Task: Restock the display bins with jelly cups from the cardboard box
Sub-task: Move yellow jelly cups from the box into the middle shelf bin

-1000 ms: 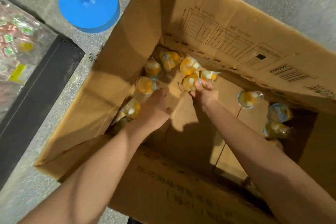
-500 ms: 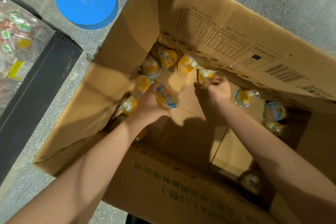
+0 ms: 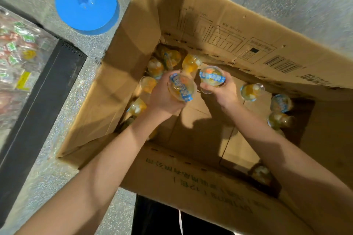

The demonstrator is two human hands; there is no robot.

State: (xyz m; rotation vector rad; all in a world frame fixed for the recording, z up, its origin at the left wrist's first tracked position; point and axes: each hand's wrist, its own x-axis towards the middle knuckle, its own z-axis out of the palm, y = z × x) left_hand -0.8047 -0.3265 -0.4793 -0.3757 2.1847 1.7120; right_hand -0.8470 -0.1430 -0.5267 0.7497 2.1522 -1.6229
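Observation:
A large open cardboard box (image 3: 122, 74) stands on the floor below me. Both my arms reach into it. My left hand (image 3: 162, 99) grips a clear jelly cup (image 3: 181, 87) with orange fruit and a blue-and-white lid. Beside it, my right hand (image 3: 223, 91) grips a second jelly cup (image 3: 212, 78), lid facing up. The two held cups are side by side above the box bottom. Several more jelly cups (image 3: 154, 67) lie loose in the far left corner, and others (image 3: 280, 103) lie along the right side.
A round blue stand base (image 3: 86, 4) with a blue pole sits on the speckled floor beyond the box. At the left, a display bin (image 3: 17, 57) with a black frame holds wrapped sweets under clear plastic. One more cup (image 3: 261, 174) lies in the box's near corner.
Both hands have lifted up from the box bottom, each with a jelly cup. The right hand's cup has turned lid-up and the two cups have come close together.

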